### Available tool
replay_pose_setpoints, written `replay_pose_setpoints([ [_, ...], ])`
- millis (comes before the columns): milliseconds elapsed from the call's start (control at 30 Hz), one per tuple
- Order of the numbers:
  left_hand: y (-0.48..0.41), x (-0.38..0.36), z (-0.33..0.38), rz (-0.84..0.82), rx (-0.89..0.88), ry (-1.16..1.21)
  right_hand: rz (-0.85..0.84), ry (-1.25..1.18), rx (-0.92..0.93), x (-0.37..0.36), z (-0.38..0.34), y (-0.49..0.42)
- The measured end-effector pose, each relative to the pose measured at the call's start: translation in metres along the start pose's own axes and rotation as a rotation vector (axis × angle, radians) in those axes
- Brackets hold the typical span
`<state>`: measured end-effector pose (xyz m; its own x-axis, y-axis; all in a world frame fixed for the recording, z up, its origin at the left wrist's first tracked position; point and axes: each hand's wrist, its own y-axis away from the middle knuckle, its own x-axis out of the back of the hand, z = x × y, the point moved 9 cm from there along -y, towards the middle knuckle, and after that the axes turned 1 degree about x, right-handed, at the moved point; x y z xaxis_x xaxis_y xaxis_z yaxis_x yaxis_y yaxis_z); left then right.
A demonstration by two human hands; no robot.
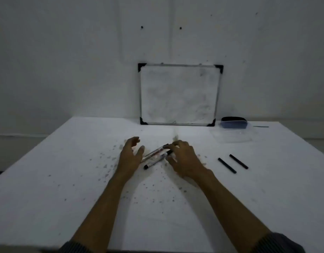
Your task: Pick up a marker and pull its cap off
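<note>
Two whiteboard markers [154, 156] lie side by side on the white table [66, 189], angled from lower left to upper right, with black ends. My right hand [183, 159] curls its fingers over their upper right ends and pinches them. My left hand [130, 155] hovers just left of the markers with fingers spread and relaxed, its thumb close to the barrels; contact is unclear. Two black marker caps [232, 163] lie apart to the right of my right hand.
A small whiteboard [179, 95] with black corners leans against the wall at the table's far edge. Right of it sit a dark eraser in a clear lid [233, 122] and a transparent sheet [232, 136]. Grey ink specks dot the tabletop.
</note>
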<state>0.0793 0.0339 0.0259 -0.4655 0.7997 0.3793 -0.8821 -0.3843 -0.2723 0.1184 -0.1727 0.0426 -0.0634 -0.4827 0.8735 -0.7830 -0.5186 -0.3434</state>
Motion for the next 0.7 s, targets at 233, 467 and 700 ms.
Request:
replay_pose_setpoints([
  [233,-0.003,0.004,-0.008,0.044,0.018,0.114,0.001,0.151,0.064,-0.02,-0.002,-0.016],
  [467,0.02,-0.004,0.043,0.074,-0.3,0.036,0.058,-0.251,-0.036,0.021,0.027,0.011],
  [700,0.031,-0.039,0.112,-0.062,-0.436,0.155,0.149,-0.633,-0.104,0.091,0.05,0.034],
])
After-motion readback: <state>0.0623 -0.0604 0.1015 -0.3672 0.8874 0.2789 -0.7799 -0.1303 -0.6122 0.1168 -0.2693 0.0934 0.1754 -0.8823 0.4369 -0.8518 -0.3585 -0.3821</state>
